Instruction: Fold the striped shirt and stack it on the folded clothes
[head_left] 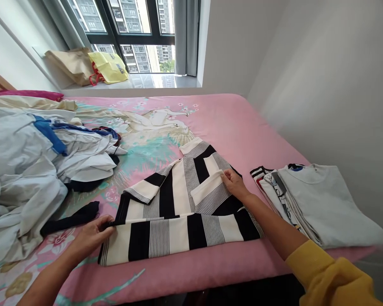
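Note:
A black-and-cream striped shirt [175,231] lies on the bed, its near side folded over in a long band along the bed's front edge. At the left end of that band my left hand [97,233] pinches the cloth between thumb and fingers. My right hand [234,183] grips the cuff edge of a striped sleeve that lies across the shirt's body. The other sleeve spreads out to the left, and the collar end points toward the window.
Rumpled white clothes [22,157] heap up at the left, with a black garment piece [73,217] beside them. A folded shirt stack [325,199] sits at the right by the wall. Paper bag [72,63] and yellow bag [110,67] rest on the windowsill.

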The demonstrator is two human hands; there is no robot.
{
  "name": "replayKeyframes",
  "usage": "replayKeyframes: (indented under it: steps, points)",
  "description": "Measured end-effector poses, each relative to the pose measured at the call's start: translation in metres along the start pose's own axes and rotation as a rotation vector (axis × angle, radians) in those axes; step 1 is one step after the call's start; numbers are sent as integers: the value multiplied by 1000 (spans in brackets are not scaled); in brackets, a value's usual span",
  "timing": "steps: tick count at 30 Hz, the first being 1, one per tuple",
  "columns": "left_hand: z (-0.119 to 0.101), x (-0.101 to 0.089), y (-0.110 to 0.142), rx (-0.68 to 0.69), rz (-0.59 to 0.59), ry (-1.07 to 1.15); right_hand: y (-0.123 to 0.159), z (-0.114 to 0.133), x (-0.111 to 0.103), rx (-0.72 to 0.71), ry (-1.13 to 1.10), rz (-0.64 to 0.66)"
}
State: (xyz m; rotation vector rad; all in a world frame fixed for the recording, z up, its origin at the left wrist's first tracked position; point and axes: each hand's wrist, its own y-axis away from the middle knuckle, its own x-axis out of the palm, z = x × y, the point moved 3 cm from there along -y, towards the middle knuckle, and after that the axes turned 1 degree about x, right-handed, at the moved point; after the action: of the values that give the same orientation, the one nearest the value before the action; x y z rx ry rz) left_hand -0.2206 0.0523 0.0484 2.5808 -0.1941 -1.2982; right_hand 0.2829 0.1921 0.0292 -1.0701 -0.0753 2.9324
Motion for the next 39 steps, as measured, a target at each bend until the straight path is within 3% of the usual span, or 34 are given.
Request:
replayKeyframes:
  steps: [6,11,16,19,21,23,25,27,30,33,39]
  points:
    - [2,2,-4,-77,-161,88,-14,6,-2,-16,0,-117]
    - [2,16,-11,-145,-197,-48,-27,-4,13,42,97,-95]
    - [1,18,-6,-141,-271,-154,-31,-5,15,24,180,-65]
    - [-18,18,5,-7,-495,-283,-27,8,10,9,297,-54]
    - [-47,28,18,244,-650,-323,-11,29,7,-111,292,-102]
    - [-84,51,34,585,-599,-294,19,59,8,-310,221,-124]
    - [-117,85,50,870,-396,-316,62,88,17,-493,135,-60]
    - [-135,117,61,963,-246,-419,108,106,31,-644,93,79]
    - [-136,148,65,862,-154,-557,158,102,56,-711,226,348]
    - [-130,154,64,767,-112,-582,173,81,64,-619,380,490]
    - [-142,141,47,594,-123,-486,156,79,53,-463,397,354]
